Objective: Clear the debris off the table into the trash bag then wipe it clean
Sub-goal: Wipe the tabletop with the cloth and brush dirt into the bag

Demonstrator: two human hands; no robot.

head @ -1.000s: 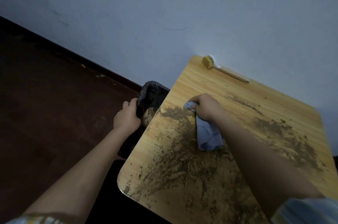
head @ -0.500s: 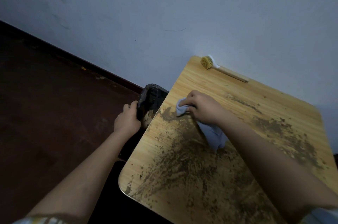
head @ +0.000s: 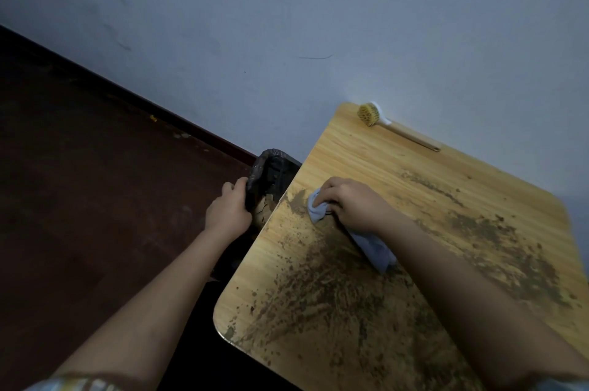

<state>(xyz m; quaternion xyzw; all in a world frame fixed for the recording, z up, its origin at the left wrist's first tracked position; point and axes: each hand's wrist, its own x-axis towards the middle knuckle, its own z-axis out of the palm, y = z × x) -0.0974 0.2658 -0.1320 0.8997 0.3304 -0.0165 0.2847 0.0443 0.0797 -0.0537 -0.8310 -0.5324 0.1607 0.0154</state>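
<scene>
A light wooden table (head: 357, 148) is smeared with brown dirt debris (head: 318, 295) over its near and right parts. My right hand (head: 353, 202) grips a pale blue cloth (head: 374, 247) pressed on the tabletop near the left edge, with a small pile of dirt just ahead of it. My left hand (head: 229, 212) holds the rim of a black trash bag (head: 271, 173) that stands open against the table's left edge. Some brown debris lies inside the bag.
A scrub brush (head: 369, 114) with yellow bristles and a wooden handle lies at the table's far edge by the pale wall. Dark reddish floor (head: 95, 183) stretches to the left of the bag.
My right hand has slid the cloth leftward across the table toward the bag's edge, pushing dirt ahead of it. My left hand has kept its hold on the bag's rim.
</scene>
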